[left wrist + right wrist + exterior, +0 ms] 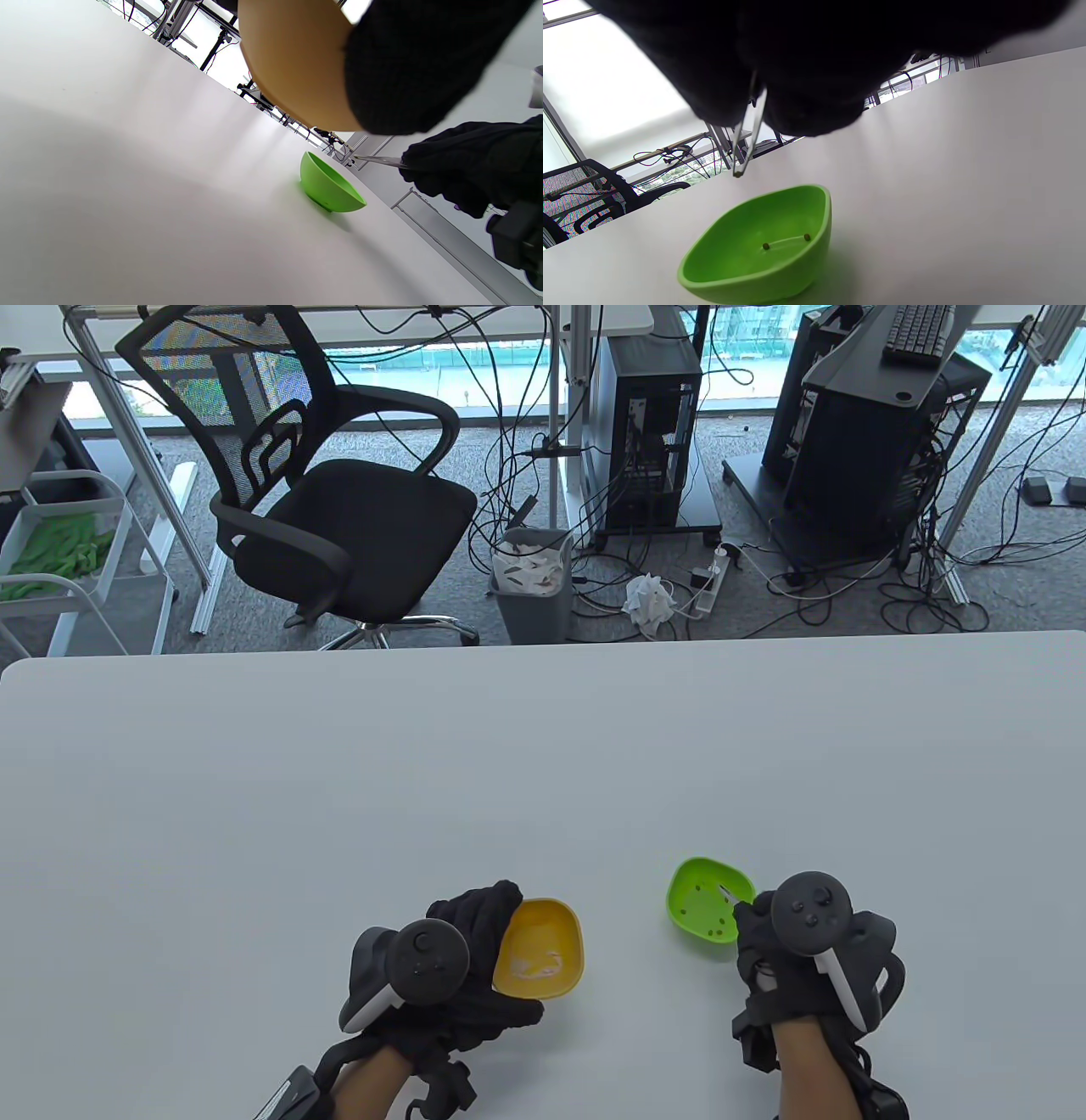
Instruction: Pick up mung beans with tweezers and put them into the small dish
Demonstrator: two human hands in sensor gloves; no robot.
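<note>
A green dish (709, 900) stands on the white table (543, 763) at the right, with several small dark mung beans (711, 931) in it; two beans (765, 246) show in the right wrist view. My right hand (776, 937) grips metal tweezers (727, 892) whose tips hang just above the green dish (763, 245). The tweezer tips (738, 173) are pinched on a small bean. My left hand (475, 929) grips a yellow dish (543, 948) by its left rim and holds it tilted, lifted off the table; its underside (292, 63) shows in the left wrist view.
The green dish (328, 186) and tweezers (377, 161) also show in the left wrist view. Beyond the table's far edge are an office chair (331, 492), a bin (533, 581) and computer towers with cables.
</note>
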